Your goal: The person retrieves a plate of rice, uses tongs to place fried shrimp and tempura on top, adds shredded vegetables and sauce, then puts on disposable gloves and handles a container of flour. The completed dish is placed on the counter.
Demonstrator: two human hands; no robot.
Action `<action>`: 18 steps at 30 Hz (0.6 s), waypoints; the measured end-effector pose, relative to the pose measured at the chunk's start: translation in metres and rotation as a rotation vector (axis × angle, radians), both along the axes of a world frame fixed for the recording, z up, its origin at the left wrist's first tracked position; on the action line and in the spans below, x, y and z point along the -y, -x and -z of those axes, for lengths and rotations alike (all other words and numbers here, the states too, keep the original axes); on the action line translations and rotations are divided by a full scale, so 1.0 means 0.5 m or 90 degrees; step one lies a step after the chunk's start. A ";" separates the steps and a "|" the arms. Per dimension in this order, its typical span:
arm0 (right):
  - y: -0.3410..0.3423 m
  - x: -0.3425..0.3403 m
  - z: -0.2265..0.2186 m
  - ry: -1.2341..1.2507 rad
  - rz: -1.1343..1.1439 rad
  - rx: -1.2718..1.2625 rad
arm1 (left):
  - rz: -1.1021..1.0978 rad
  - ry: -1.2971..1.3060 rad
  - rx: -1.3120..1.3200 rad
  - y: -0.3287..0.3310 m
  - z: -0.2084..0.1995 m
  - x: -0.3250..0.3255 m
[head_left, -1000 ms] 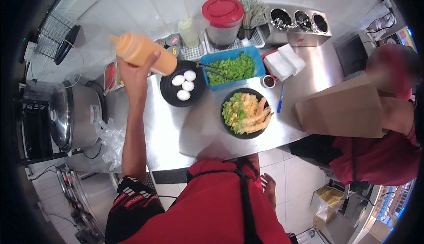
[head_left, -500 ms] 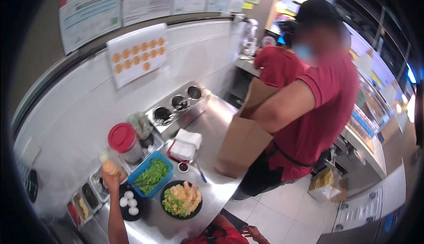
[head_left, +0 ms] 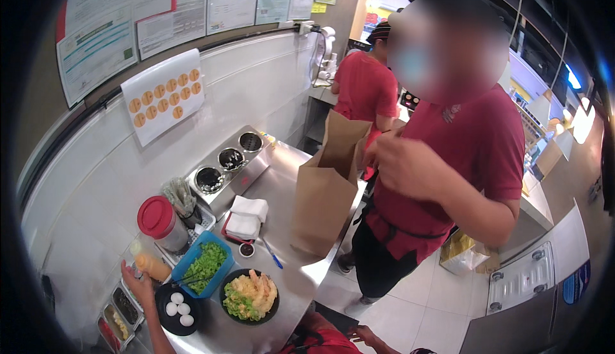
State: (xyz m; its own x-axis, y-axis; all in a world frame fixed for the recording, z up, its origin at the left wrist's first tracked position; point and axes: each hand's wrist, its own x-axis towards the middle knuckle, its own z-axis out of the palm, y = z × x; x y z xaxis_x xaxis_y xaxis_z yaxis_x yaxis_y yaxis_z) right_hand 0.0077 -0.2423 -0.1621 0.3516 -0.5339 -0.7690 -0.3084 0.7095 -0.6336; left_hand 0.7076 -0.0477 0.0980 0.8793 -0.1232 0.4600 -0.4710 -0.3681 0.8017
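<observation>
My left hand [head_left: 138,288] has its fingers apart and appears free of the squeeze bottle [head_left: 152,266], which holds orange sauce and stands right beside it. Close to that forearm is a black dish of white eggs [head_left: 180,308]. A black bowl [head_left: 276,310] holds batter-fried pieces and chopped lettuce. Behind it, a blue tub [head_left: 229,265] contains leafy greens with a dark utensil handle over its rim. Low in the picture, my right hand [head_left: 364,335] hangs past the counter's edge, fingers stretched out, holding nothing I can see.
A brown paper bag [head_left: 323,203] stands on the steel counter's right side, with a co-worker [head_left: 467,155] in red beside it. A red-lidded jar [head_left: 160,222], napkins [head_left: 246,218], a sauce cup [head_left: 246,249], a blue pen [head_left: 273,254] and a steel cutlery holder [head_left: 240,174] line the wall side.
My left hand has let go of the squeeze bottle and dropped just below it. The co-worker's hand has come out of the paper bag. The view has shifted slightly.
</observation>
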 end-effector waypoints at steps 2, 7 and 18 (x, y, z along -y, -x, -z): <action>0.004 0.003 0.008 0.015 -0.007 0.015 | -0.020 -0.034 0.078 0.019 -0.026 0.005; 0.007 0.004 0.007 0.031 -0.035 0.062 | -0.015 -0.049 0.152 0.063 -0.077 0.029; -0.017 -0.004 -0.019 -0.005 0.010 0.006 | 0.027 -0.088 0.170 0.116 -0.127 0.071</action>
